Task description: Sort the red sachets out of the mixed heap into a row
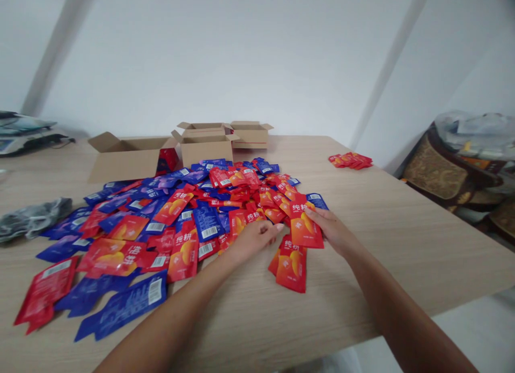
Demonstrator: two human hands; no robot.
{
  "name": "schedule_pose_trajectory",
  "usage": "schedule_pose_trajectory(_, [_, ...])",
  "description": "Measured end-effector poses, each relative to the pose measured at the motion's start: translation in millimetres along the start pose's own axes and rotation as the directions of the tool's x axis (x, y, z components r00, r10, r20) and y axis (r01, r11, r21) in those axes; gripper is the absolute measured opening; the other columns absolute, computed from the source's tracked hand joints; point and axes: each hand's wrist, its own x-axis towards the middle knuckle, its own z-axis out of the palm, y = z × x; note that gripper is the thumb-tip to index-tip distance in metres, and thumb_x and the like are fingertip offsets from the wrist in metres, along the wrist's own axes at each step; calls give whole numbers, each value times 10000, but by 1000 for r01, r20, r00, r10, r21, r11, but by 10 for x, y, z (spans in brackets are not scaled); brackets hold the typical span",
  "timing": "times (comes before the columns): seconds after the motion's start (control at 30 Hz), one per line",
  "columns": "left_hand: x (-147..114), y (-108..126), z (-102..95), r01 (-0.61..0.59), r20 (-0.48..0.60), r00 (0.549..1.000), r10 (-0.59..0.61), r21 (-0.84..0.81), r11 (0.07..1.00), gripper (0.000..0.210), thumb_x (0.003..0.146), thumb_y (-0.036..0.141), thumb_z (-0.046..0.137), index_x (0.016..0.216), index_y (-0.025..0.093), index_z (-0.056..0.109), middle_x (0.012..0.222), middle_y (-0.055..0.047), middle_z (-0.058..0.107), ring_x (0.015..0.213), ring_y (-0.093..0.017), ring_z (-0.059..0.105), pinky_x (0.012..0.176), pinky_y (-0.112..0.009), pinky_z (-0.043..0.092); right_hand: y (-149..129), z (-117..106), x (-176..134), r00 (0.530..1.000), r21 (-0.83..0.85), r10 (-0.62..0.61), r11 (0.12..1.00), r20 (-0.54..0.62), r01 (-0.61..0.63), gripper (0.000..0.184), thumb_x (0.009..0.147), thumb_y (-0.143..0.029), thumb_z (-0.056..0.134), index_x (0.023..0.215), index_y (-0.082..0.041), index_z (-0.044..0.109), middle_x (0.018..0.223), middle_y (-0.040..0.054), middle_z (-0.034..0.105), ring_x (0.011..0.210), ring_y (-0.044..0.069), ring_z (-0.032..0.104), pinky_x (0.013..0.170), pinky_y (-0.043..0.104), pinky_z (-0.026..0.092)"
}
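Observation:
My right hand grips a red pouch with orange fruit and white lettering, thumb across its upper right side. Just below it, a small stack of red pouches lies on the table, partly covered. My left hand is at the right edge of a big mixed heap, its fingers curled and its thumb pointing right; nothing shows in its fingers. Right behind that hand lies a red pouch. The heap holds many red pouches and blue pouches, some with white barcode labels facing up, overlapping at all angles.
Open cardboard boxes stand behind the heap against the wall, one with red contents. A fanned group of red pouches lies at the far right. Grey cloth rests at left, near a scale-like device. A patterned chair stands beyond the table.

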Motion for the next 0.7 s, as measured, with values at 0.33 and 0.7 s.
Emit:
schedule_pose_trajectory(0.33, [14, -233, 1, -47, -14, 996, 87, 751, 659, 703, 747, 371, 610, 1330, 40, 398, 1409, -253, 379, 1344, -372, 268, 1068, -466, 261, 468, 39, -247, 964, -385, 183, 918, 191, -98, 415, 782, -604, 500, 799, -189, 501, 453, -48, 558, 344, 105, 494, 366, 194, 323])
schedule_pose_trajectory(0.7, [64, -228, -255, -198, -152, 872, 466, 760, 619, 357, 950, 218, 304, 1137, 72, 571, 1127, -191, 653, 1085, -249, 597, 936, -404, 466, 354, 20, -234, 990, -738, -141, 668, 5, 99, 321, 883, -439, 389, 692, -206, 500, 461, -34, 550, 456, 136, 530, 514, 240, 364])
